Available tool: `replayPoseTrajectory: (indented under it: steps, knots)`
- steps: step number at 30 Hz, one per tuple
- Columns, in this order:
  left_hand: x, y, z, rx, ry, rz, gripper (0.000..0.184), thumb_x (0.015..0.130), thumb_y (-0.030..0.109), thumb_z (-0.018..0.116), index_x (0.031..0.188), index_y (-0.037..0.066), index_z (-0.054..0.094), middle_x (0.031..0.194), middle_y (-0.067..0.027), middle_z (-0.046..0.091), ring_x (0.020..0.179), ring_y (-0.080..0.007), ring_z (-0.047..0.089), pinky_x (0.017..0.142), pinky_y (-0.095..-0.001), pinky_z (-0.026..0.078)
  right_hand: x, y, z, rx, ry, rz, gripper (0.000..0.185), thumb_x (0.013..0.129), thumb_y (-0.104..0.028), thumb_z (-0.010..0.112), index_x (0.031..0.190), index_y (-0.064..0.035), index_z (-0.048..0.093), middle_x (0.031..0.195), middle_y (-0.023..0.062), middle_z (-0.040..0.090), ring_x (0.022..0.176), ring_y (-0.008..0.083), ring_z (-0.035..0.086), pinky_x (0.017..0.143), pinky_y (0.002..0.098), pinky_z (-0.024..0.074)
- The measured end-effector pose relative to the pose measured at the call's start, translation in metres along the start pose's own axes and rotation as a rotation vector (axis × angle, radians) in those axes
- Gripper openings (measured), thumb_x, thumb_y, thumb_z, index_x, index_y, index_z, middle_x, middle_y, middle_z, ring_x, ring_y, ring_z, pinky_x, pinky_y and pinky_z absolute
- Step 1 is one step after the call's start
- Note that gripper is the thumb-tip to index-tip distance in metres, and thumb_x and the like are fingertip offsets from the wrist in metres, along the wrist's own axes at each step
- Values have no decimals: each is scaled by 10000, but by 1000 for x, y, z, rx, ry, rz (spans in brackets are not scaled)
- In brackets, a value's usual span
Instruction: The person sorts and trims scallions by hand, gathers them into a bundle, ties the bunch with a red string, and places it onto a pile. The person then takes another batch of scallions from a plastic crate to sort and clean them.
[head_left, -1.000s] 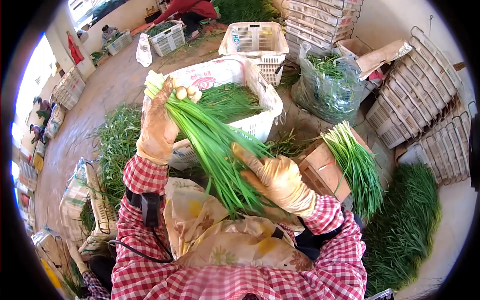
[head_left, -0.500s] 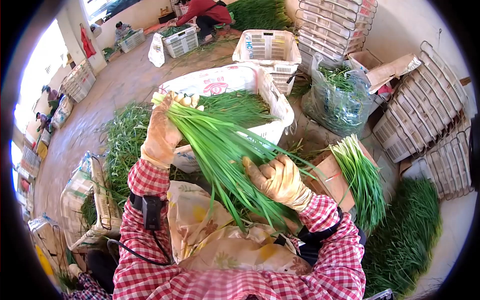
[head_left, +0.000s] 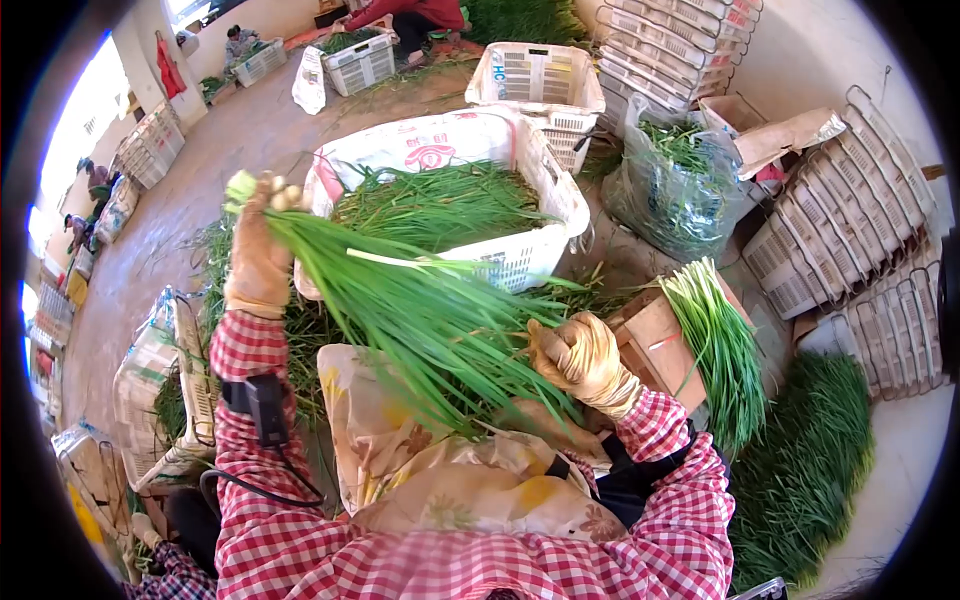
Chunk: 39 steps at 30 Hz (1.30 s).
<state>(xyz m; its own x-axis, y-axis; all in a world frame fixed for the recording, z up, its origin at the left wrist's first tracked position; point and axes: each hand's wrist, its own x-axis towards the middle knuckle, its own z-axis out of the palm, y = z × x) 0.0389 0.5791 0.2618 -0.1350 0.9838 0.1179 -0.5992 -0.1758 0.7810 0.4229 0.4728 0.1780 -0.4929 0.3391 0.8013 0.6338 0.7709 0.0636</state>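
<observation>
A bunch of long green stalks with pale root ends hangs slantwise in front of me. My left hand, in a dirty tan glove, is wrapped round its pale end at the upper left. At the leafy tips, my right hand is closed in a yellowish glove; whether leaves are between its fingers is hard to make out. Behind the bunch stands a white crate holding loose green stalks and a printed white sack. To the right, a trimmed bunch lies on a wooden box.
Stacked white baskets and a clear plastic bag of greens stand at the right. A green pile lies lower right. Another crate is at left. A person in red crouches at the back; others sit at far left.
My left hand has moved left with the pale end of the bunch, which now spreads wider. My right hand's fingers have curled in further near the leaf tips. The view has shifted slightly.
</observation>
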Motion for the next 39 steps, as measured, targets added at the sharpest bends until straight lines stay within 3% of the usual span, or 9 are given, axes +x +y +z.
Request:
replayPoseTrajectory:
  steps: [7,11,16,20,24,29,34,36,39]
  knots:
    - [3,16,-34,412,435,477,220,866,194,630,954,-4,593,742,-30,593,628,-127,581,590,-257,483,-8,22,-17,184,50,405,308,690,16,674,972,-89,611,685,71,594,536,230,537,510,333,446]
    - [-1,6,-21,634,318,380,208,850,203,651,940,24,594,715,-13,562,592,-106,529,542,-242,431,5,31,-32,296,82,613,231,721,-1,678,930,-83,623,735,65,628,558,174,573,520,284,459]
    - [-33,-13,61,910,-230,139,197,886,237,596,910,41,589,640,32,488,540,-46,466,488,-203,393,29,44,-51,310,83,714,180,756,-29,664,935,-48,652,708,63,605,564,146,558,521,263,445]
    - [-30,-22,99,451,-443,167,225,911,241,566,966,32,505,662,41,450,567,-63,442,546,-240,415,27,50,-39,292,20,733,176,762,-54,665,937,-61,655,699,90,614,568,177,575,530,286,456]
    - [11,-19,98,-12,-579,95,264,934,261,533,968,-1,544,552,37,388,546,-106,421,610,-264,412,-3,60,-26,-218,-954,672,361,834,-216,598,1162,-69,577,835,198,649,737,337,636,656,381,503]
    - [26,-22,96,-305,-624,-9,256,933,233,535,958,-20,561,535,48,397,553,-103,426,641,-272,417,-8,75,-61,-83,-486,871,352,835,-222,629,1144,-58,599,807,164,666,736,250,664,651,331,507]
    - [1,-48,134,81,-568,139,138,899,156,583,908,19,566,617,22,469,553,-101,452,581,-247,424,37,53,-81,404,-24,1159,255,890,-150,581,1089,6,607,807,79,645,630,119,607,588,274,504]
    - [-27,-68,159,279,-532,358,107,895,102,575,937,4,581,761,-9,553,643,-109,526,631,-255,458,55,40,-64,675,-11,1014,361,863,-78,595,1194,36,508,989,120,622,834,170,601,780,301,499]
    - [-46,-119,179,592,-442,666,118,887,56,570,981,-9,598,917,-34,615,754,-114,588,687,-260,488,77,22,-34,632,-195,674,978,648,-304,781,1411,-27,234,1348,238,391,1269,333,379,1049,349,316]
